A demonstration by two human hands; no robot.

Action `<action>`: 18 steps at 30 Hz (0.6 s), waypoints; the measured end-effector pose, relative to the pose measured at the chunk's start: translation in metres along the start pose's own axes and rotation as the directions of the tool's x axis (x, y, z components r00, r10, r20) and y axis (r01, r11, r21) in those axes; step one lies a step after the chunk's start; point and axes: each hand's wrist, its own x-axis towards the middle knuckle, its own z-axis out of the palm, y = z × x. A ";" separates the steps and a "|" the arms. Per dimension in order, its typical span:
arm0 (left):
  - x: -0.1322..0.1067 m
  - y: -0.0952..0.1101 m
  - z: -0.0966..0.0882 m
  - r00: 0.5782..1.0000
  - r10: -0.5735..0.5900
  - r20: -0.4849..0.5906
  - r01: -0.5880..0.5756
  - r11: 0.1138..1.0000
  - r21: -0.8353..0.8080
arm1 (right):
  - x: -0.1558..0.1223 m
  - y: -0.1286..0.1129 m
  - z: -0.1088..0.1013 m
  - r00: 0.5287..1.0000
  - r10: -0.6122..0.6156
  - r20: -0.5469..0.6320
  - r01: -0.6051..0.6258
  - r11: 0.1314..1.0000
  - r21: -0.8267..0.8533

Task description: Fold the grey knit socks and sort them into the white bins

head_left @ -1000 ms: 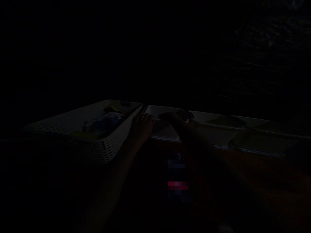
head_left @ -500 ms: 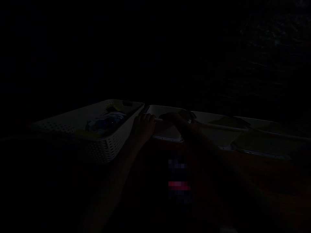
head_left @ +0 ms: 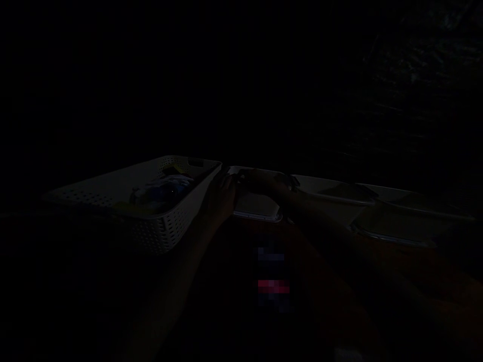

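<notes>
Darkness swallows nearly the whole frame — the upper half shows nothing. What the left hand [head_left: 223, 197] and right hand [head_left: 260, 182] grip over the white tray [head_left: 256, 207] cannot be told — the perforated basket's [head_left: 166, 229] contents stay murky

I see a nearly dark room; a reddish-brown tabletop [head_left: 339, 281] spreads toward five o'clock, and a faint, perhaps rippled surface [head_left: 415, 65] shows at two o'clock.
</notes>
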 end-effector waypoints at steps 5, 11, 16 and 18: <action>-0.002 0.004 -0.007 1.000 0.006 0.012 -0.006 1.000 0.030 | -0.039 -0.027 0.012 0.992 0.044 0.116 -0.001 0.939 -0.343; -0.009 0.011 -0.012 0.998 -0.034 0.050 0.027 0.991 0.131 | -0.041 -0.030 0.032 0.993 0.115 0.028 -0.081 0.832 -0.548; -0.013 0.024 -0.027 0.991 -0.072 0.113 0.053 0.985 0.167 | -0.043 -0.025 0.031 0.999 0.050 -0.006 -0.046 0.877 -0.479; -0.014 0.032 -0.041 0.988 -0.053 0.147 0.027 0.985 0.173 | -0.044 -0.024 0.028 0.999 0.037 0.032 -0.019 0.893 -0.449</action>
